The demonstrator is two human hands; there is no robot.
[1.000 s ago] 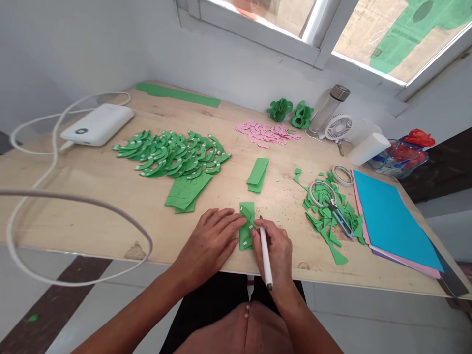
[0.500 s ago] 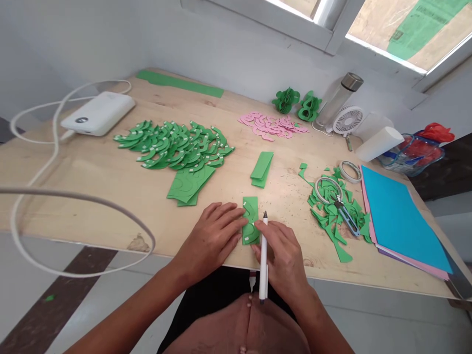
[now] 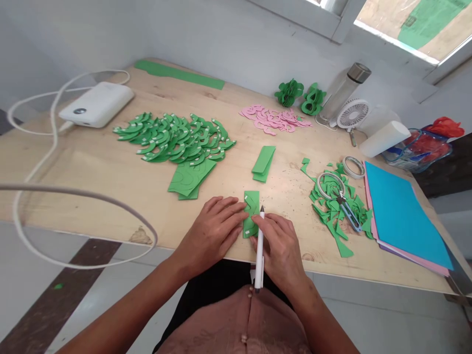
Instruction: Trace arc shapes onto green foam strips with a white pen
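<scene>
Our right hand (image 3: 282, 246) is closed around a white pen (image 3: 259, 253), whose dark tip points away from us, just beside the right edge of a green strip (image 3: 251, 194); whether this tip touches the table (image 3: 224, 179), we cannot tell. With a finger of the same hand we also touch the strip. Our left hand (image 3: 212, 233) is palm down, its fingers stretched and close together; it grips nothing, and its fingertips rest at the strip's left side. The strip lies on the table near the front edge, between our two hands, and on it we see a curved piece (image 3: 251, 209) with small white patches, partly covered by our fingers. Beyond the strip lies a folded paper (image 3: 264, 160), apart from it. To the left of this we see a marked paper (image 3: 191, 178), partly under a pile of green curves (image 3: 177, 140). Pink pieces (image 3: 273, 119) are spread farther back. On our right, green scraps (image 3: 341, 248) lie in a heap with a blue-handled tool (image 3: 350, 214) on top, near a blue sheet (image 3: 405, 211).
</scene>
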